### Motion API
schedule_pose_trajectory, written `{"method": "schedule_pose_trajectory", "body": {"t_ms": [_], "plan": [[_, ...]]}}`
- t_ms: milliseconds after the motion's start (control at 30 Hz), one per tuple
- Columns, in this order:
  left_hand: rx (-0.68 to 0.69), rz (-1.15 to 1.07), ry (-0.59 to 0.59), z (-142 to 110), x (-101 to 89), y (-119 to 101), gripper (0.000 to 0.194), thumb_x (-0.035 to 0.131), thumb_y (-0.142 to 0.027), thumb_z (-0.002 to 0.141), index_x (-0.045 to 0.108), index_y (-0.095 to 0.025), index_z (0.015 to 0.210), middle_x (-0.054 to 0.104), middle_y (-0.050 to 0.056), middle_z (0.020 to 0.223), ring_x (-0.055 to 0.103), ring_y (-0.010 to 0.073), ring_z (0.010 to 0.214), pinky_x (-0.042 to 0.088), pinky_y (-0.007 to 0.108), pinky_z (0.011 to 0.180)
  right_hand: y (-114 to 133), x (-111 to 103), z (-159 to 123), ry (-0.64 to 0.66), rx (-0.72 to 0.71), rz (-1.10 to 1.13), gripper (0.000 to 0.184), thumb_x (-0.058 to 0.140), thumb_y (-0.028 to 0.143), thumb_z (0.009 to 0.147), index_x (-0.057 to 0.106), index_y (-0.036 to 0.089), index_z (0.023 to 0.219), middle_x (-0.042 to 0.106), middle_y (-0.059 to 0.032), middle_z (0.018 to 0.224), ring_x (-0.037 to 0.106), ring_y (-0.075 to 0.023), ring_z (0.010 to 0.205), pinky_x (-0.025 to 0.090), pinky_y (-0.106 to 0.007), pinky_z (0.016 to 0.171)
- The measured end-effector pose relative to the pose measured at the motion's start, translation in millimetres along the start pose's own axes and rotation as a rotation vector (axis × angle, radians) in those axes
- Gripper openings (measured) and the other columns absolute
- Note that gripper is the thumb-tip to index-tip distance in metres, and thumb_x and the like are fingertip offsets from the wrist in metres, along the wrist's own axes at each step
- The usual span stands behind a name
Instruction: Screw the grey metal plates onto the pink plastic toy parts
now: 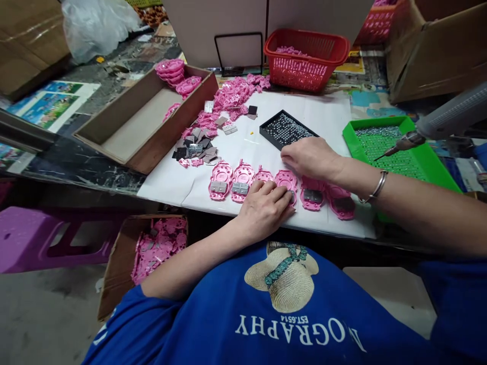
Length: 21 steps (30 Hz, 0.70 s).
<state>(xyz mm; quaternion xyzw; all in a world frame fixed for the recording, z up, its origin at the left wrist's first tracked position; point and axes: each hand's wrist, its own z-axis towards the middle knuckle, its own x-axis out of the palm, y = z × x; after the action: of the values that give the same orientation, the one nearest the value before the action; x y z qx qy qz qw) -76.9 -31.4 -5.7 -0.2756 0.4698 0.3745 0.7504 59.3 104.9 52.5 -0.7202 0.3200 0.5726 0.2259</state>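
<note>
Several pink plastic shells [220, 178] lie in a row along the front of the white sheet, most with a grey or dark plate across the lower part. My left hand [266, 205] rests over the middle of this row, its bent fingers on a pink shell [286, 180]. Above the shells, my right hand [312, 158] is closed in a downward pinch by the near corner of a black tray [279, 133] full of small metal screws. Its fingertips are partly hidden, so whatever they hold does not show. A metal bangle [376, 187] circles the right wrist.
Loose pink parts [236, 96] and grey plates [200, 144] are heaped left of the tray. A cardboard box [140, 147] stands farther left, a red basket [304, 71] behind. At right, an electric screwdriver [414, 137] hangs over a green tray [437, 167] of screws.
</note>
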Motion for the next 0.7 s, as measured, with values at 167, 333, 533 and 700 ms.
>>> {"method": "schedule_pose_trajectory", "body": {"t_ms": [167, 333, 533, 700], "plan": [[0.005, -0.004, -0.002, -1, 1.4, 0, 0.031, 0.047, -0.038, 0.101, 0.066, -0.015, 0.112, 0.071, 0.008, 0.110, 0.058, 0.0222, 0.092, 0.037, 0.039, 0.081, -4, -2, 2, -0.001, -0.048, 0.152, 0.034, 0.045, 0.029, 0.092, 0.075, 0.015, 0.098, 0.075, -0.0096, 0.091, 0.064, -0.0196, 0.080, 0.040, -0.030, 0.070], [0.000, -0.012, 0.000, -2, 2.9, 1, 0.031, 0.047, -0.037, 0.101, 0.066, -0.016, 0.113, 0.071, 0.008, 0.110, 0.058, 0.0223, 0.092, 0.036, 0.040, 0.081, 0, -3, 3, 0.040, -0.067, 0.069, 0.034, 0.044, 0.028, 0.092, 0.076, 0.016, 0.097, 0.075, -0.0104, 0.093, 0.064, -0.0206, 0.081, 0.037, -0.031, 0.069], [0.008, -0.019, -0.043, -2, 3.7, 2, 0.030, 0.049, -0.037, 0.100, 0.067, -0.015, 0.112, 0.072, 0.006, 0.108, 0.058, 0.0219, 0.091, 0.037, 0.038, 0.080, 9, -5, 4, 0.074, -0.030, -0.021, 0.036, 0.041, 0.029, 0.094, 0.075, 0.016, 0.098, 0.074, -0.0121, 0.093, 0.065, -0.0230, 0.086, 0.037, -0.032, 0.070], [0.017, -0.024, -0.068, -3, 5.5, 3, 0.030, 0.049, -0.036, 0.100, 0.067, -0.015, 0.112, 0.072, 0.006, 0.110, 0.059, 0.0213, 0.092, 0.038, 0.038, 0.080, 18, 4, 7, 0.053, 0.033, -0.097, 0.037, 0.043, 0.033, 0.095, 0.073, 0.016, 0.108, 0.073, -0.0143, 0.097, 0.067, -0.0263, 0.092, 0.037, -0.032, 0.068]]}}
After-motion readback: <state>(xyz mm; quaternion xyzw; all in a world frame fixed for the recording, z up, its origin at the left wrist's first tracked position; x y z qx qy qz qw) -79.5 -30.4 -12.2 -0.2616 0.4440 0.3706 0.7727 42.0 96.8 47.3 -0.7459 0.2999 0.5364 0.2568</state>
